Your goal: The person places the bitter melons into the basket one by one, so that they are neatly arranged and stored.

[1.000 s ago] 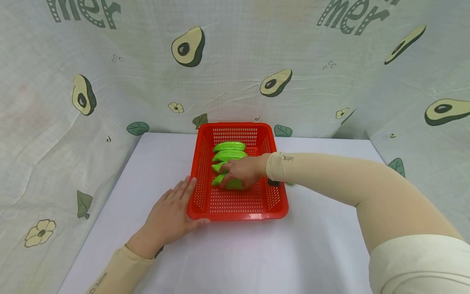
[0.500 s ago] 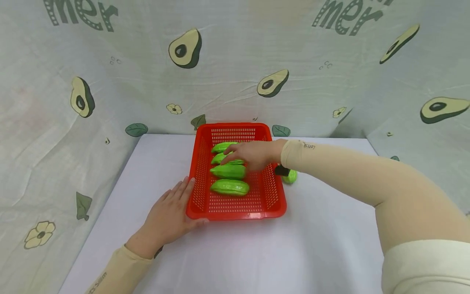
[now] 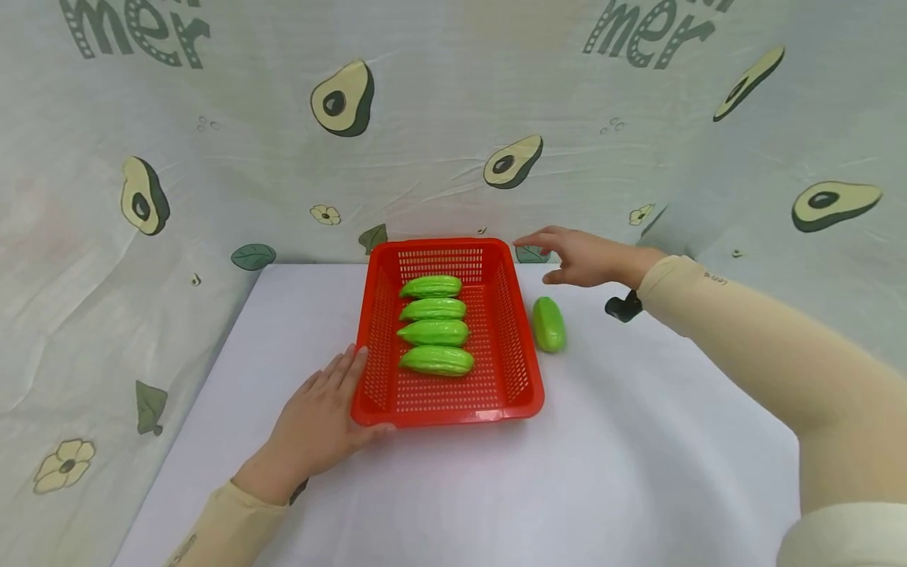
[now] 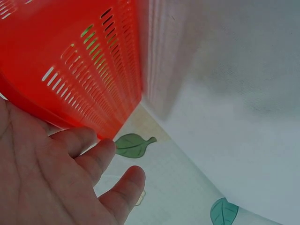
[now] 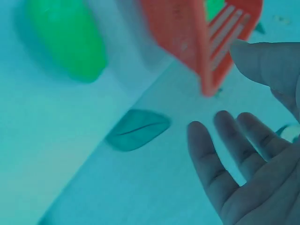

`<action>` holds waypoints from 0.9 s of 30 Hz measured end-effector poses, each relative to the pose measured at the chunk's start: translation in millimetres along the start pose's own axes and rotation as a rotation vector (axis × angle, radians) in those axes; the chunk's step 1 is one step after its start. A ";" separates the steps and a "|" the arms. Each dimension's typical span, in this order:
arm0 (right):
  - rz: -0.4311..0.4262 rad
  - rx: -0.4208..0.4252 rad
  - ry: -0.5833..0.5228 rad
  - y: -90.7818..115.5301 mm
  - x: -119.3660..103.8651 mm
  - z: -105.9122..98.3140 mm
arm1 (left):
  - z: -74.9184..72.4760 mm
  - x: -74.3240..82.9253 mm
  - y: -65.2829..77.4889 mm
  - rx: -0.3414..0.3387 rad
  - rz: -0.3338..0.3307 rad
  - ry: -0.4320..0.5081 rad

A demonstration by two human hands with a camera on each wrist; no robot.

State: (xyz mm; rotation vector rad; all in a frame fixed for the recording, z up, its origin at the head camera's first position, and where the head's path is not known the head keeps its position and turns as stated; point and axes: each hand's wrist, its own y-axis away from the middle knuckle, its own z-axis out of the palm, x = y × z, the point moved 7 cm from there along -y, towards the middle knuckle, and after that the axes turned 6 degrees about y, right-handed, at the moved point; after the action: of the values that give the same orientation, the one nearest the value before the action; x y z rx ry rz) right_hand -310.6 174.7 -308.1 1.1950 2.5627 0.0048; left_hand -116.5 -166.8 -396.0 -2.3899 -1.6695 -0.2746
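Several green, ribbed bitter melons lie side by side in a column inside the red plastic basket. One more bitter melon lies on the table just outside the basket's right wall. My left hand rests against the basket's left rim near its front corner, fingers extended. My right hand is raised behind and to the right of the basket, holding nothing. Spread fingers show in the right wrist view, apart from both the basket and the loose bitter melon.
A white-covered table holds the basket, which stands close to its back edge. Cloth printed with avocados and leaves hangs behind the table and along its sides. Perforated basket walls rise beside the left hand.
My right hand has left the melons in the basket and moved right, beyond the rim. The loose melon beside the basket is now uncovered. My left hand has stayed at the basket's rim.
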 end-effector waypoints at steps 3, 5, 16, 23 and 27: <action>0.093 -0.029 -0.051 11.9 28.7 17.4 | 0.4 -1.0 1.3 0.000 -0.005 -0.002; 0.138 -0.051 -0.075 18.6 43.5 33.3 | 0.1 -0.7 2.1 0.003 -0.004 0.000; 0.333 -0.048 -0.053 33.5 62.1 107.6 | -1.2 1.0 2.2 0.001 0.004 0.011; 0.384 -0.092 -0.127 31.7 57.0 124.2 | -0.7 1.3 1.6 -0.007 -0.002 0.000; 0.381 -0.109 -0.182 32.7 58.0 126.4 | -0.9 1.7 1.6 -0.008 -0.004 -0.005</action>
State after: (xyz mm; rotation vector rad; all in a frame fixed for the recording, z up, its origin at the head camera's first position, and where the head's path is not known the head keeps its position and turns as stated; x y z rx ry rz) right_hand -285.5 223.3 -440.1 1.5428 2.1199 0.1144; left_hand -114.5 -166.1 -394.8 -2.3949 -1.6781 -0.2768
